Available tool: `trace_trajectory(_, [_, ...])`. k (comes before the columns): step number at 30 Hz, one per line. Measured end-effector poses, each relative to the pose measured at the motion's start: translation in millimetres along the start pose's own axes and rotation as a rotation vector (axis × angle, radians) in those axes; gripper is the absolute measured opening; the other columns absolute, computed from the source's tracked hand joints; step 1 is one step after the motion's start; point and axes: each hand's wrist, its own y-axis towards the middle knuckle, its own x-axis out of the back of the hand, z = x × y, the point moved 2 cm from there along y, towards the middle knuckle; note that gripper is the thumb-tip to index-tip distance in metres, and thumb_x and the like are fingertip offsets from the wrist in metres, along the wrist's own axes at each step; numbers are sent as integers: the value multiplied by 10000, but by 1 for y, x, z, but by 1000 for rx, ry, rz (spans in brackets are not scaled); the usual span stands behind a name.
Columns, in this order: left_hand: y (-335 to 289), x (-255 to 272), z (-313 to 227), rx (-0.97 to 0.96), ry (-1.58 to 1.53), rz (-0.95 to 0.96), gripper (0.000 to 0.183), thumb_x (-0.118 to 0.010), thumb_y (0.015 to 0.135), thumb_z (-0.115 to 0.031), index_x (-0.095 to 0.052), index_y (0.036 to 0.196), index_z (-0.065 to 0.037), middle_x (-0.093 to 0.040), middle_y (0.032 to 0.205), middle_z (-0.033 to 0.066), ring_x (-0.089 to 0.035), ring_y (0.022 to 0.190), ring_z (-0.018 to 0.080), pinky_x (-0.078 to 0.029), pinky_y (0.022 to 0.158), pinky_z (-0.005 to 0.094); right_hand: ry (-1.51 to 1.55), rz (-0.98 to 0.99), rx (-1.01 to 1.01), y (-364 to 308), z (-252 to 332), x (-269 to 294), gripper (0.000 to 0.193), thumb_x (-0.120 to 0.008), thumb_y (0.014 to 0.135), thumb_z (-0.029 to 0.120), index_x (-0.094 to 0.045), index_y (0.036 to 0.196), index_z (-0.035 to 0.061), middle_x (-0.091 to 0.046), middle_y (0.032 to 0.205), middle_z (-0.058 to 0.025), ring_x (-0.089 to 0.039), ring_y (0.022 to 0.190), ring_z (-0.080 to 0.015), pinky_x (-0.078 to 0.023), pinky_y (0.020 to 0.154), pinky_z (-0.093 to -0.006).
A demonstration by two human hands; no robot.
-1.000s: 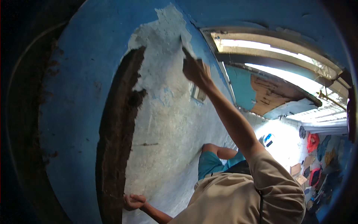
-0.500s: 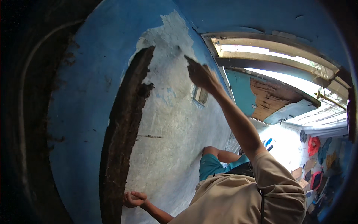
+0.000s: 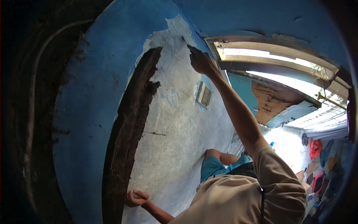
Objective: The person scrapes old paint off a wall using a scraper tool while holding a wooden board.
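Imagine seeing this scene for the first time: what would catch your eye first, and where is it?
Most striking is the long, dark, ragged-edged strip left of centre, between blue paint and the pale bare patch of wall. The right hand is raised near that patch's top, while the left hand is low, beside the strip's lower end. On the right, a turquoise panel with a brown area stands out.

Person wears tan short-sleeved shirt (image 3: pixel 220 199), right sleeve (image 3: pixel 281 173) creased, thin black cord (image 3: pixel 262 205) down it, teal shorts (image 3: pixel 213 168), black waist item (image 3: pixel 244 170), type unclear.
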Motion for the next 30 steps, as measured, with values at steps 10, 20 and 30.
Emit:
trace_trajectory(10, [-2,2,5,44,-62,-48,137,-545,873,-129,-566,934,-8,-613,856,134,-587,718,305,-441,658,412,-107,-78,74,-17,8,-14,454,-442,949,293,-443,1403,273,-671,978,-223,-656,875,-422,-534,755,-519])
trace_trajectory(20, [-13,10,10,18,30,-54,138,-557,868,-122,-564,946,-9,-601,851,127,-575,706,309,-420,644,417,-107,2,47,-10,4,-31,486,-426,947,317,-409,1431,275,-653,1142,-197,-638,1022,-398,-526,852,-505])
trace_trajectory(30, [-4,8,4,-11,21,-20,169,-540,876,-156,-572,939,-3,-593,837,134,-576,711,306,-431,646,416,-147,-177,147,-29,7,-35,472,-448,964,250,-404,1434,236,-687,864,-222,-668,778,-417,-538,708,-521])
